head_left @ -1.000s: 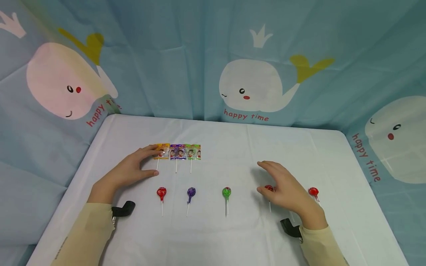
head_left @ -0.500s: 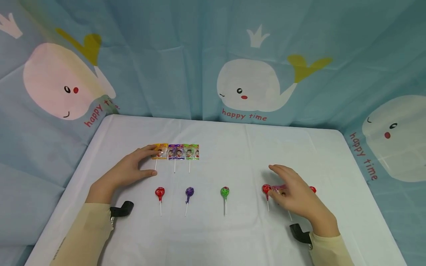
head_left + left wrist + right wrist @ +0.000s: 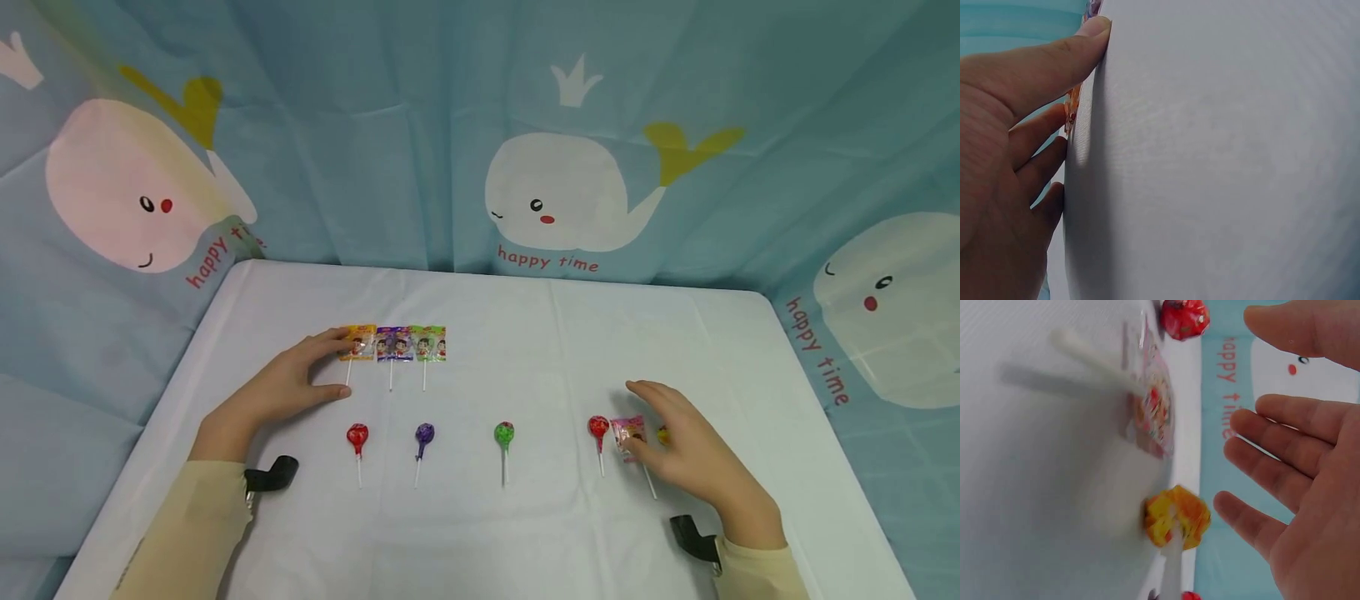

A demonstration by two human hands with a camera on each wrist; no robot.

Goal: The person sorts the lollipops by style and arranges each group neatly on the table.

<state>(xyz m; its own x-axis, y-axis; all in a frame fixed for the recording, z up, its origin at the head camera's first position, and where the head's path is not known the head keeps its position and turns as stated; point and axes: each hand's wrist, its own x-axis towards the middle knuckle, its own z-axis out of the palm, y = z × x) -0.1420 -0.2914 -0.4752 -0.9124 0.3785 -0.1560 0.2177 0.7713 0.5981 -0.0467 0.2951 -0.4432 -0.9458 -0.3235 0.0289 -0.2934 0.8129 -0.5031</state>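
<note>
My left hand (image 3: pixel 288 383) rests at the left end of a row of flat-wrapped lollipops, its fingertips on the orange-packet lollipop (image 3: pixel 362 342). Beside that lie a purple-packet lollipop (image 3: pixel 394 343) and a green-packet lollipop (image 3: pixel 431 342), edges close together. My right hand (image 3: pixel 686 446) hovers over the right of the table with spread, relaxed fingers and nothing in them. Below it are a pink-packet lollipop (image 3: pixel 628 435) and a round yellow lollipop (image 3: pixel 1177 515), mostly covered by the hand in the head view. A round red lollipop (image 3: pixel 598 427) lies just left of the pink packet.
Nearer the front lie another red lollipop (image 3: pixel 357 437), a round purple lollipop (image 3: pixel 424 434) and a round green lollipop (image 3: pixel 504 434), spaced apart. A white cloth covers the table (image 3: pixel 480 533). A blue whale-print curtain (image 3: pixel 420 183) hangs around the back and sides.
My right hand has moved right and slightly toward me, uncovering the red lollipop, the pink packet and part of the yellow lollipop. My left hand stays on the orange packet.
</note>
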